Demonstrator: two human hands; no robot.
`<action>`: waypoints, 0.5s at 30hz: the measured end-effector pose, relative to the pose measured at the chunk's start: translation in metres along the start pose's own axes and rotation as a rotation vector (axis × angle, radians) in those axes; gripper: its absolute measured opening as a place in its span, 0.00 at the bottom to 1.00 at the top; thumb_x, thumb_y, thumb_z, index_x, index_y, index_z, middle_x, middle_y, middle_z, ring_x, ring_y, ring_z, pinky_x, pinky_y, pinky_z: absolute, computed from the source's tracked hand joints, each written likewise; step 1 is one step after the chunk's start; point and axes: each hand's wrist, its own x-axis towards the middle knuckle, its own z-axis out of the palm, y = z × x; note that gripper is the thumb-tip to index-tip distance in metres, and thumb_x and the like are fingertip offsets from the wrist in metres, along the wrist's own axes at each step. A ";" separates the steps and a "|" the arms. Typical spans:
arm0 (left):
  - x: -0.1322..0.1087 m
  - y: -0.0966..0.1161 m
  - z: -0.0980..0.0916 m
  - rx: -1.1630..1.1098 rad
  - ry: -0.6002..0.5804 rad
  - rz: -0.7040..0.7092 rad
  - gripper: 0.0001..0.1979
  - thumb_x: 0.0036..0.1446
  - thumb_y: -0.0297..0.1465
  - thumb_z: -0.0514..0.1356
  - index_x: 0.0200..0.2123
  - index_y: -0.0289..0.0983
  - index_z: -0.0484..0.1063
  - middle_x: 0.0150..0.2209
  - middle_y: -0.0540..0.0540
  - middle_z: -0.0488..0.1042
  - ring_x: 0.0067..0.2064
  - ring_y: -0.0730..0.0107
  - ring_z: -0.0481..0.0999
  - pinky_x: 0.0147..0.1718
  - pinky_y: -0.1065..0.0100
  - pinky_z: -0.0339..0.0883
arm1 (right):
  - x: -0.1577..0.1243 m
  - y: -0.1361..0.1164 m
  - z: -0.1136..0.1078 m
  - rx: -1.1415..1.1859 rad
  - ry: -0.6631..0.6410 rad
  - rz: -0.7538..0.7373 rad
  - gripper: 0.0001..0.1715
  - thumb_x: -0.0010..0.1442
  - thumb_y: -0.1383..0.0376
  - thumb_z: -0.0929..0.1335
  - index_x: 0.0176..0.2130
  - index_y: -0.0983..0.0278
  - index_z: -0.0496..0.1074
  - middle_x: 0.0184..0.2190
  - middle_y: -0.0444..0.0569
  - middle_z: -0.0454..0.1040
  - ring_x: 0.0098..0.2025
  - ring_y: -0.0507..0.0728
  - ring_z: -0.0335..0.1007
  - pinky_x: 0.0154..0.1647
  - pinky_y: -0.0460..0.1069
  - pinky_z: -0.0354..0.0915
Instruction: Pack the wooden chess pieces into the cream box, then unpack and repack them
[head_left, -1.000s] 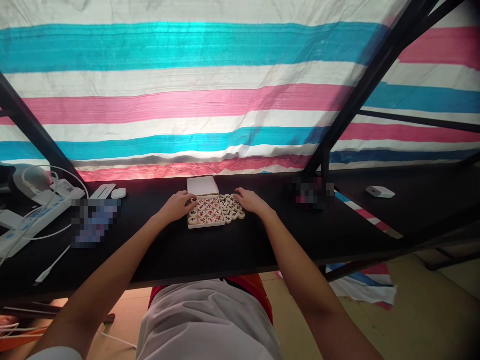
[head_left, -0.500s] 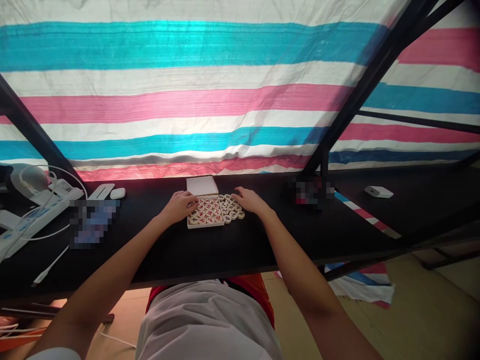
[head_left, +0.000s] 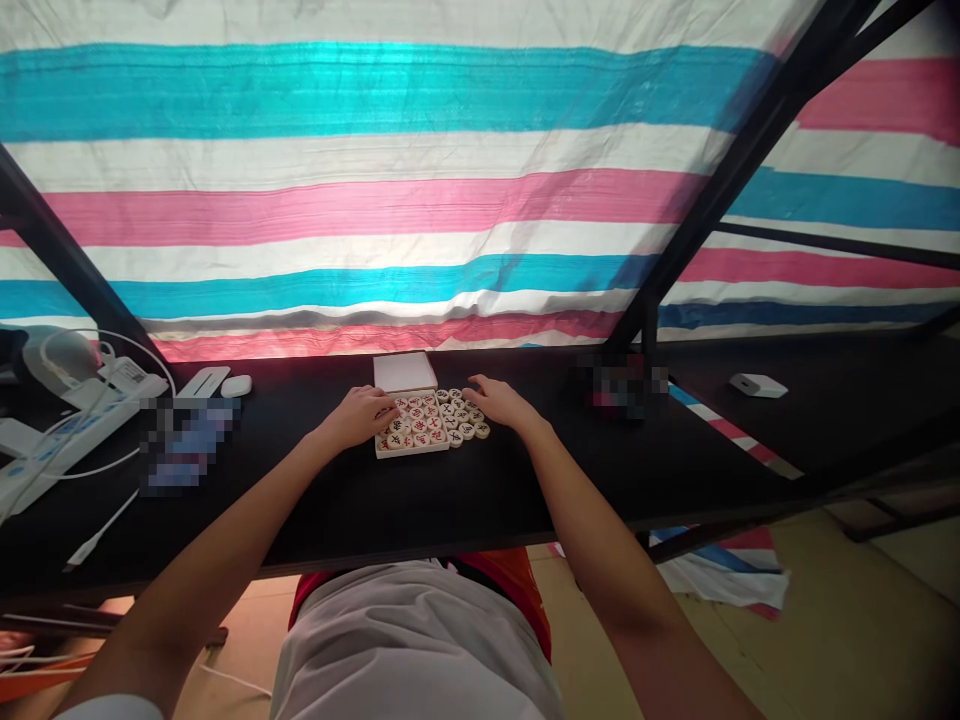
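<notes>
A shallow white box [head_left: 411,452] holds rows of round Chinese chess pieces [head_left: 420,425], mostly with red characters and some with black. Over the box's left side, my left hand [head_left: 358,415] has its fingers curled together at a piece near the upper left; the fingers partly hide it. Loose pieces with black characters [head_left: 466,430] lie in a cluster against the box's right side. My right hand [head_left: 501,402] rests at that cluster's right edge, fingers stretched apart and touching the outer pieces. Behind the box lies its white lid [head_left: 405,373].
On the black table [head_left: 330,510], a power strip [head_left: 75,430] with white cables, a white earbud case [head_left: 236,386] and a blurred phone-like item [head_left: 187,445] are at left. A blurred dark item [head_left: 619,385] and a white charger [head_left: 757,385] are at right. Striped tarpaulin [head_left: 375,210] hangs behind.
Near my left fingers, the pieces at the box's left side have shifted: a red-character piece now shows at the lower left corner, with black ones beside it. My right hand has hardly moved.
</notes>
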 end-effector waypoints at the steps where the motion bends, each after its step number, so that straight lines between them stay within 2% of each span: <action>1: 0.000 0.000 0.000 -0.005 -0.001 -0.008 0.18 0.61 0.38 0.49 0.38 0.38 0.77 0.39 0.42 0.75 0.43 0.60 0.72 0.47 0.61 0.61 | 0.000 0.000 0.000 0.004 -0.001 0.003 0.28 0.64 0.54 0.60 0.56 0.67 0.64 0.48 0.58 0.73 0.48 0.61 0.69 0.47 0.50 0.60; 7: 0.001 -0.003 0.003 -0.165 -0.006 0.018 0.16 0.59 0.34 0.50 0.39 0.37 0.76 0.40 0.43 0.74 0.42 0.63 0.73 0.43 0.68 0.65 | 0.000 0.001 0.000 0.015 0.000 -0.003 0.28 0.64 0.53 0.60 0.56 0.67 0.64 0.48 0.59 0.73 0.48 0.61 0.69 0.48 0.50 0.60; 11: 0.002 -0.003 0.003 -0.229 0.015 -0.003 0.14 0.58 0.32 0.51 0.38 0.36 0.76 0.40 0.43 0.74 0.37 0.67 0.74 0.39 0.69 0.66 | 0.002 0.003 0.002 0.017 0.006 -0.012 0.28 0.64 0.53 0.60 0.56 0.67 0.65 0.47 0.58 0.74 0.47 0.60 0.70 0.47 0.49 0.60; 15: 0.002 -0.004 0.005 -0.236 0.083 0.032 0.12 0.57 0.31 0.53 0.38 0.36 0.75 0.40 0.44 0.73 0.34 0.70 0.74 0.39 0.69 0.68 | 0.003 0.004 0.004 0.018 0.041 -0.038 0.26 0.63 0.55 0.61 0.54 0.67 0.66 0.43 0.57 0.74 0.44 0.59 0.70 0.45 0.49 0.61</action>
